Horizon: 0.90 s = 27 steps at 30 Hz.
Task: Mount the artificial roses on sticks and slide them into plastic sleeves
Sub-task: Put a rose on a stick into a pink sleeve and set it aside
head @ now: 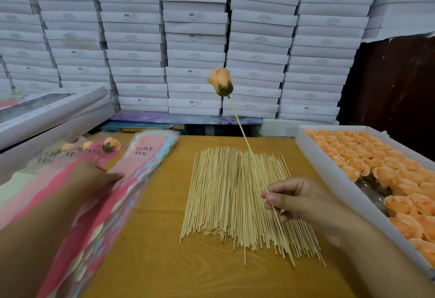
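Note:
My right hand [290, 200] pinches a thin wooden stick [240, 128] between thumb and fingers; an orange rose [221, 82] with a green base is mounted on its raised far tip. Under that hand a large pile of loose sticks [237, 196] is spread on the wooden table [153, 250]. My left hand [98, 177] lies on a stack of pink "LOVE YOU" plastic sleeves [143, 156] at the left, its fingers on the top sleeve; the hand is blurred. Further left, sleeved roses [110, 145] lie on the table.
A white tray [313, 154] full of orange rose heads runs along the right edge. A wall of stacked white boxes [195, 39] stands behind the table. More flat white boxes [47, 114] are piled at the left.

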### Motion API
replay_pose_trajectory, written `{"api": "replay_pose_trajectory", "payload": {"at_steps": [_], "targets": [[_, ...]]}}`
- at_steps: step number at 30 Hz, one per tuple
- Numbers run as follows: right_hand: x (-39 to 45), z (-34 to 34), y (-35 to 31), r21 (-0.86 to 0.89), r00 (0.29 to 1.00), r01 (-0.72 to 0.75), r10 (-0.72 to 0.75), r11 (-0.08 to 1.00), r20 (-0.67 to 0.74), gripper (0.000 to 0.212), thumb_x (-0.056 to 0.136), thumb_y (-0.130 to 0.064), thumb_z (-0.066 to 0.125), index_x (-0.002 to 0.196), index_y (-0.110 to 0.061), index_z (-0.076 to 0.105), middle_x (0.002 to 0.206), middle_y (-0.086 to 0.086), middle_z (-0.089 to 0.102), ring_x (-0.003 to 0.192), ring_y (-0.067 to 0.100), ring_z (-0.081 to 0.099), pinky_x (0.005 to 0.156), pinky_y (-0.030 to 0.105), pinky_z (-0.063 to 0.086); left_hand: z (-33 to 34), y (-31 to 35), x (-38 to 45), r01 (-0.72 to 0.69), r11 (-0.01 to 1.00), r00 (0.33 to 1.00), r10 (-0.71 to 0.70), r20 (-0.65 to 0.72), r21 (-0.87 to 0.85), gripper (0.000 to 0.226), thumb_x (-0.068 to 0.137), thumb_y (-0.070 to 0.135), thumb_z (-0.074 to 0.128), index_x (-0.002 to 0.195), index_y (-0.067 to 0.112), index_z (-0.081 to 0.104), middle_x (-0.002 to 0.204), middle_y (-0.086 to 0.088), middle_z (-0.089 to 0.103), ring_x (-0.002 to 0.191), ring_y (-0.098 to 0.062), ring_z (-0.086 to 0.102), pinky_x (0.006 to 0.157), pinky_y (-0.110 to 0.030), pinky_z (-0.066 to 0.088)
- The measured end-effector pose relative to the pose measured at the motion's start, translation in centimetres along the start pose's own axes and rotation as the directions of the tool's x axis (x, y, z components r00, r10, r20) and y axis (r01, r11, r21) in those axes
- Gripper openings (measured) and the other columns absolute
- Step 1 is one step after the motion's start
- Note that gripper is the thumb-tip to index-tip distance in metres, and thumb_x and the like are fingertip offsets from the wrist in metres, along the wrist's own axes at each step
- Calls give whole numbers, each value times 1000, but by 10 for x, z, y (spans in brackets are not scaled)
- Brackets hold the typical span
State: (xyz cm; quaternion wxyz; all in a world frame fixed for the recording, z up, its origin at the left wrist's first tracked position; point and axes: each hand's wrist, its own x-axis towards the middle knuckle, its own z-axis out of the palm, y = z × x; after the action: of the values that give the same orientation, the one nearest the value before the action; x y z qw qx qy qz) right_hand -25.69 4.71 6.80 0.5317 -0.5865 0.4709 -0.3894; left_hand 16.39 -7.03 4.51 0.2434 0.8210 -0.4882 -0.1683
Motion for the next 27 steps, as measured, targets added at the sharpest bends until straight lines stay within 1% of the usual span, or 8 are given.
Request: {"api": "replay_pose_trajectory", "payload": {"at_steps": [2,7,10,12,16,22,25,27], "targets": [[0,0,1,-9,1000,0,0,1000,-2,21,68,-29,77,85,-18,81,77,4,74,64,5,62,57,20,52,-1,-7,6,2,1000,998,-4,-62,-31,43,82,34,82,72,-5,67,81,-26,68,68,-31,56,64,-35,40],[1,0,3,-33,1000,5,-5,999,-9,20,70,-29,77,86,-17,81,77,4,74,65,5,63,57,19,52,-1,-18,15,-18,999,989,13,-145,-29,40,79,24,86,62,-7,67,63,-21,66,60,-29,56,56,-33,37],[1,1,3,-31,1000,4,-5,999,-10,19,70,-28,76,86,-18,81,77,4,74,64,5,63,57,19,52,-4,-16,18,-47,997,988,55,-145,57,35,85,21,79,59,-1,70,65,-21,67,67,-31,61,60,-32,43],[1,1,3,-29,1000,5,-5,1000,-11,20,69,-28,76,86,-18,81,77,4,74,65,6,63,57,19,52,-5,-14,16,-64,994,987,76,-139,90,32,87,12,72,59,-2,71,66,-24,68,68,-32,62,59,-31,45],[1,0,3,-29,1000,2,-2,1000,-17,18,70,-27,76,86,-19,81,78,5,74,67,6,64,57,21,53,-6,-11,11,-83,991,986,97,-137,104,17,75,-6,66,58,-4,66,64,-26,65,65,-33,61,53,-27,41],[1,0,3,-30,1000,-2,2,1000,-22,22,68,-30,78,85,-17,81,77,5,74,66,5,63,56,20,52,-7,-7,0,-95,994,978,103,-184,52,16,72,-5,60,58,-1,67,61,-22,65,62,-32,60,58,-32,49],[2,0,4,-20,1000,-4,3,1000,-31,23,67,-32,79,84,-16,81,77,5,74,67,6,64,57,21,53,-10,1,-3,-141,990,968,131,-215,-29,19,80,-2,60,62,-3,66,64,-25,63,59,-31,52,55,-30,40],[3,1,4,-6,999,-10,10,1000,-36,24,66,-33,79,84,-17,81,79,5,75,70,7,66,59,21,53,-12,12,-7,-143,984,975,122,-184,-109,20,86,2,60,67,-1,66,60,-19,56,54,-27,46,52,-27,32]]}}
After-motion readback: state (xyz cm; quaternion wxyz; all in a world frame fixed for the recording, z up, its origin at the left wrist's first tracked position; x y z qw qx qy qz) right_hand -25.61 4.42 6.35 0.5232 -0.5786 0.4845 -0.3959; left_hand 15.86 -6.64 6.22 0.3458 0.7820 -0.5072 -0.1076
